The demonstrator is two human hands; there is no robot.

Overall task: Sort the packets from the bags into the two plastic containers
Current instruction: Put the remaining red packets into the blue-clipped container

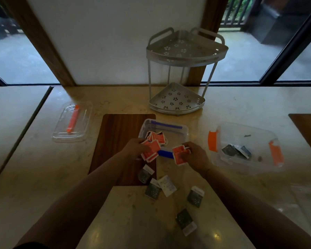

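While both hands work at the near edge of the blue-clipped container [184,133], the left hand [135,147] grips a fanned bunch of red packets [150,151] right at its near-left corner. Just across the blue clip, the right hand [196,155] pinches more red packets [179,153]; the container lies directly ahead of both. Dark green packets [194,196] lie scattered on the table nearer the person; farther right, the orange-clipped container [248,126] holds several.
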